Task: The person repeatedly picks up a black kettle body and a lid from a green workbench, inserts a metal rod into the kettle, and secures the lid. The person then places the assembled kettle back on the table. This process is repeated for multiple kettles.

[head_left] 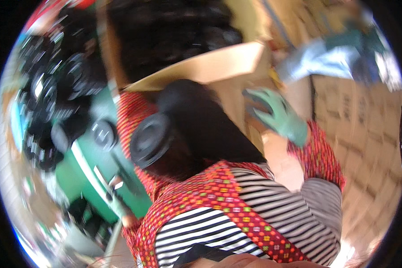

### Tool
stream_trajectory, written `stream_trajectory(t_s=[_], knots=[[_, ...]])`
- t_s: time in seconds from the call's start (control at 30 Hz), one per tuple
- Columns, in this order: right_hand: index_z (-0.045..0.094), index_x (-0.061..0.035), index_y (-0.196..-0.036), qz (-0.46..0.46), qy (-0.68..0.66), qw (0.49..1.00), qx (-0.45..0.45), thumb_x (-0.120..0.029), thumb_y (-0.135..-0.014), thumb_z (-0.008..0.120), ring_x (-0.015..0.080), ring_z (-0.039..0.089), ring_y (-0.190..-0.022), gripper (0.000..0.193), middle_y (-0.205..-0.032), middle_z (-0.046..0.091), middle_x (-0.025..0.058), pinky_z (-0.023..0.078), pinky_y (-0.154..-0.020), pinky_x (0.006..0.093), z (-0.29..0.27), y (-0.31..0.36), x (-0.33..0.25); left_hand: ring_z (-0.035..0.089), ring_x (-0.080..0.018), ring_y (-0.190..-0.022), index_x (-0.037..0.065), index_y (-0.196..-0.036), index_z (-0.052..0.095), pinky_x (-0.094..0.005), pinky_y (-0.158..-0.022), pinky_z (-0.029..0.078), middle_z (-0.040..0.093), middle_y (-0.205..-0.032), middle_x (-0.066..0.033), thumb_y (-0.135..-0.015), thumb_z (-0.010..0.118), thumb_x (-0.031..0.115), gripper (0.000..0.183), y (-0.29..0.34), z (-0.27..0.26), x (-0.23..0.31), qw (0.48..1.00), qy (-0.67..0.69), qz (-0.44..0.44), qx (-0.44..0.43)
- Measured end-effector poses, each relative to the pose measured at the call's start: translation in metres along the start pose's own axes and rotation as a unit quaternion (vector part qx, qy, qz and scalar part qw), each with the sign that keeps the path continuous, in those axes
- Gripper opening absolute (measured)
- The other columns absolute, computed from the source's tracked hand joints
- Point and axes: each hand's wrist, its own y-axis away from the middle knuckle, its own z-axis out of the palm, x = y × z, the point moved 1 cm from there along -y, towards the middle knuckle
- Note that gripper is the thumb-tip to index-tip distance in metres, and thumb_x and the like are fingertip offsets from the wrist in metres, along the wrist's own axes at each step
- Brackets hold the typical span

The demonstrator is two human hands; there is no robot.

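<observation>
The gloved right hand (pixel 279 114) was released, fingers spread, near the cardboard box (pixel 210 65). The left hand's (pixel 116 206) grip could not be determined. A black disc (pixel 150 139) lay between.

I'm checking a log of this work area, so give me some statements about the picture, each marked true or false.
1. The right hand wears a green glove. True.
2. The right hand is clenched into a fist. False: its fingers are spread.
3. The left hand is bare. False: it wears a green glove, though blurred.
4. The open cardboard box has dark items inside. True.
5. The wearer's shirt is plain white. False: it has black and white stripes.
6. The right sleeve is red and patterned. True.
</observation>
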Motion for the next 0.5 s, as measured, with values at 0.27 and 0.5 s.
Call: stream_trajectory(t_s=[0.27, 0.5], knots=[[0.058, -0.0034, -0.148, -0.192, -0.173, 0.966, 0.003, -0.057, -0.073, 0.090, 0.0425, 0.051, -0.139, 0.097, -0.149, 0.056, 0.0198, 0.036, -0.120, 0.0561, 0.003, -0.121, -0.143, 0.050, -0.0074, -0.062, 0.008, -0.109, 0.071, -0.0277, -0.056, 0.039, 0.060, -0.081, 0.0038, -0.104, 0.067, 0.033, 0.026, -0.016, 0.041, -0.070, 0.989, 0.138, -0.015, 0.044], [0.067, -0.0031, -0.111, -0.166, -0.329, 0.929, 0.035, -0.030, -0.069, 0.097, 0.0370, 0.066, -0.110, 0.058, -0.111, 0.068, 0.0129, 0.051, -0.103, 0.0471, 0.048, -0.165, -0.159, 0.073, -0.0324, -0.100, 0.004, -0.130, 0.064, -0.0406, -0.087, 0.055, 0.074, -0.106, -0.0200, -0.100, 0.071, 0.030, 0.040, 0.019, 0.026, -0.009, 0.999, -0.006, 0.035, 0.004]])
